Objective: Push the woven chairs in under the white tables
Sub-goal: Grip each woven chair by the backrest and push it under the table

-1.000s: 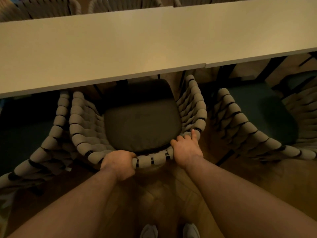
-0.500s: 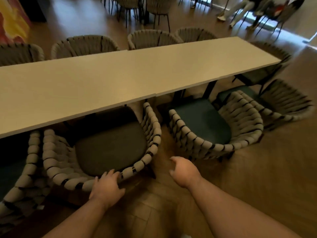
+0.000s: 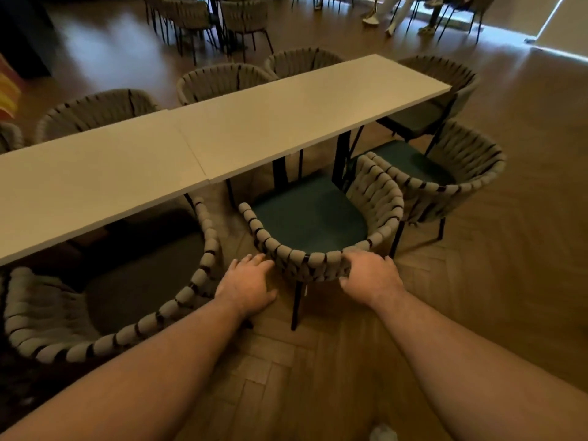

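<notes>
Right hand (image 3: 370, 276) grips the chair (image 3: 308, 218) back; left hand (image 3: 246, 283) rests open on it. An uneven push could turn the chair into the table leg (image 3: 340, 160) ahead.

No text, label, brand, number or sign can be read. A small pale tag (image 3: 304, 291) is seen hanging under the woven back of the green-seated chair (image 3: 318, 260), but it is too small for any print to be made out. The coloured panel (image 3: 8, 87) at the left edge is cut off and blurred, and no lettering can be told on it.
</notes>
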Demonstrator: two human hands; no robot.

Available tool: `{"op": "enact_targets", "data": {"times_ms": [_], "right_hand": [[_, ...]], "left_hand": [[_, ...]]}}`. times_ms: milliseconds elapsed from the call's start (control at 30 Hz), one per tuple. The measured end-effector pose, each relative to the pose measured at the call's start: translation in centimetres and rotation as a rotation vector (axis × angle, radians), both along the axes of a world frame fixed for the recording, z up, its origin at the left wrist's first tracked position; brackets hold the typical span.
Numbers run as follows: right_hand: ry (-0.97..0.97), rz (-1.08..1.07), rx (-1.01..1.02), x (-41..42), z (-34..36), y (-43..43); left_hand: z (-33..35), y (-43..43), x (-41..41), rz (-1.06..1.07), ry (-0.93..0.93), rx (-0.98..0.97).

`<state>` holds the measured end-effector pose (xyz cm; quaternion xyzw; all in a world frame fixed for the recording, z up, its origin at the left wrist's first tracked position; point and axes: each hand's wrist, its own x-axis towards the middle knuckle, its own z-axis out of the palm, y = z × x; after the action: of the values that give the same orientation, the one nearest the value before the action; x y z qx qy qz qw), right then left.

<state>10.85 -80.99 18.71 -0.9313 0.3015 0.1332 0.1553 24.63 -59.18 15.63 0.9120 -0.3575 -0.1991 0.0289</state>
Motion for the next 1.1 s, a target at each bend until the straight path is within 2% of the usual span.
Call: {"op": "enact_targets", "data": {"times_ms": [267,433,567,867,933,1000,1100], "right_hand": [[0.054,0.115,-0.067,-3.5,0.9,-13.0],[0.092,0.179,-0.065,-1.3,-2.1,-16.7],[0.106,0.163,0.004,1.2,-4.7,-19.4],[0.099,-0.224,0.315,6.6,-8.3,-26.8],[0.107,-0.379,0.445,7.7,-9.7,-28.2],[0.095,-0.606,0.618,8.8,-11.6,-29.3],[0.062,-0.904,0.868,10.6,-14.4,-30.7]], "left_hand": [[-2.8,-12.3,-6.3,0.111,0.028,-0.022],[-4.9,-16.2,-5.3,0.226,0.07,-0.034],[-7.2,-19.0,-3.5,0.418,0.216,-0.117],[-11.2,-24.8,-0.5,1.126,0.528,-0.192],[-12.4,-25.9,-0.2,1.38,0.709,-0.349],[-13.6,-27.3,0.0,1.518,0.907,-0.531],[-15.1,-29.5,0.0,1.74,1.041,-0.694]]}}
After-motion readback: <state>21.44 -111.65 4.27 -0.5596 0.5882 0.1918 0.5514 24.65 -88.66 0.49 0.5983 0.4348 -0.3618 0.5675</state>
